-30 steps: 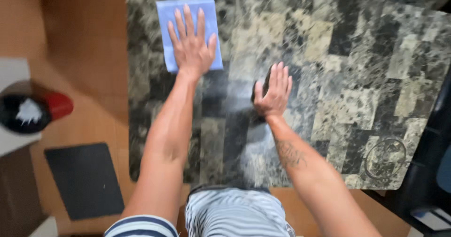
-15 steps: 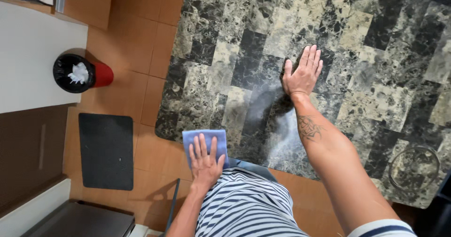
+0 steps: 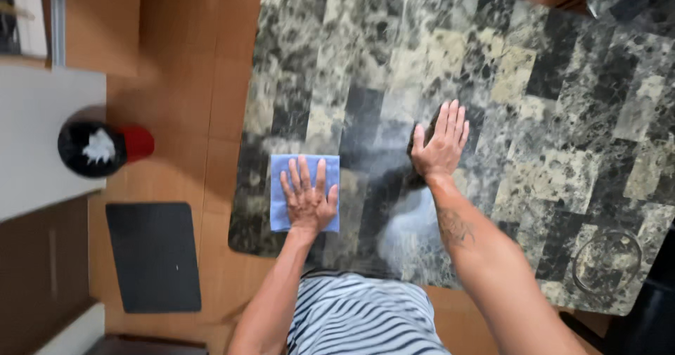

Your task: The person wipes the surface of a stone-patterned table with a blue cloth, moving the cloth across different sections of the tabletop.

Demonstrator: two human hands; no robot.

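— Blue cloth (image 3: 304, 192), where does it lie?

— Flat on the dark marbled table (image 3: 534, 116), near the table's left edge and close to the person's body. It is spread out square, not bunched.

— What is on it?

— The left hand (image 3: 308, 199), palm down, fingers straight and slightly fanned, pressing on the middle of the cloth. Nothing is pinched or clenched; the hand lies open on top of it.

— And the other hand?

— The right hand (image 3: 441, 144) rests flat on the bare tabletop, to the right of the cloth and a little farther from the body. Its fingers are stretched out and it holds nothing. The two hands are apart, with a pale sheen on the stone between them.

— What else is around?

— A striped shirt (image 3: 362, 316) shows at the bottom. A round glass object (image 3: 606, 260) stands near the table's right front corner. Off the table, on the brown tiled floor (image 3: 211, 116), lies a black mat (image 3: 155, 255), and farther left stands a black and red bin (image 3: 105, 147) with something white inside, beside a white counter (image 3: 42, 130).
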